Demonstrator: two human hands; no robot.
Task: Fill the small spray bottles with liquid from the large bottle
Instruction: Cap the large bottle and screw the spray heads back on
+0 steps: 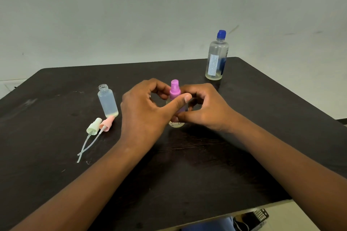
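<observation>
Centre of the table (187, 174), the small bottle (177, 123) stands with its purple sprayer (175, 90) on top, the left hand (144, 110) pinching that sprayer between thumb and fingers while the right hand (202, 108) curls round the body, so this one looks filled and is being capped. To its left an open bottle (108, 102) holds only a shallow pool, with the green sprayer (93, 125) and pink sprayer (107, 123) lying loose beside it. The large bottle (216, 58), capped and nearly drained, stands well back at right, so I'd judge the job about halfway.
</observation>
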